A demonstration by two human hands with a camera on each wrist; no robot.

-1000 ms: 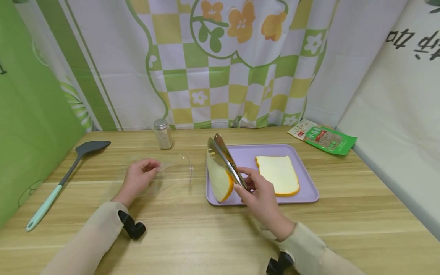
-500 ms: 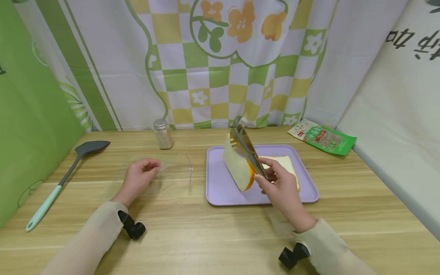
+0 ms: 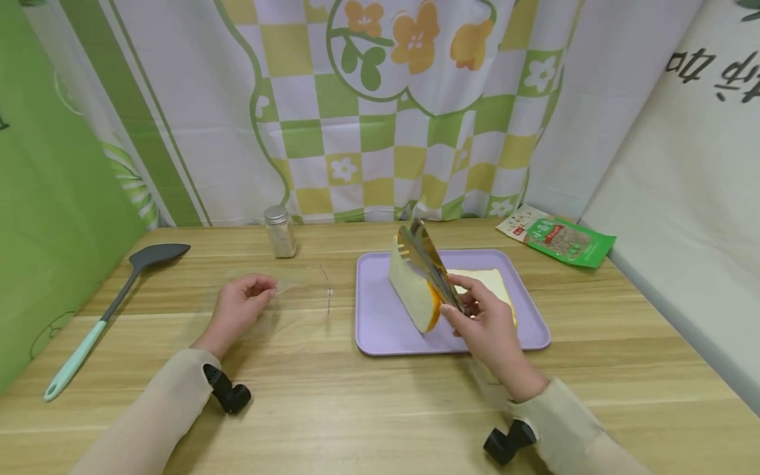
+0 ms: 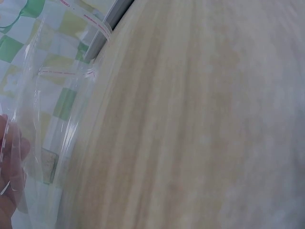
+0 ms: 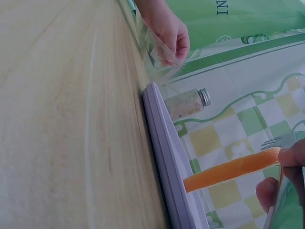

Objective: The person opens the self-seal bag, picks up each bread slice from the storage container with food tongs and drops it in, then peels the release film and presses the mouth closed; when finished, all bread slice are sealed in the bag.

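My right hand [image 3: 489, 330] grips metal tongs [image 3: 432, 267] with a fork-like tip. Between the tong arms a white bread slice [image 3: 410, 290] with an orange crust stands on edge, tilted, over the middle of the purple tray [image 3: 380, 333]. Whether its lower edge touches the tray I cannot tell. A second bread slice [image 3: 489, 282] lies flat on the tray's right side, partly hidden behind my right hand and the tongs. To the left, my left hand [image 3: 240, 307] pinches the edge of a clear plastic bag [image 4: 71, 71] whose printed strip shows in the left wrist view.
Behind the bag stands a glass shaker jar [image 3: 280, 232] with a metal lid. A spatula [image 3: 113, 310] with a mint handle lies at the far left. The green seasoning packet [image 3: 561, 237] rests at the back right. A patterned curtain [image 3: 380, 145] hangs along the table's back edge.
My right hand has carried the tongs and bread slice rightward from the tray's left edge to its middle, and has barely moved in the last half second. My left hand stays in place.
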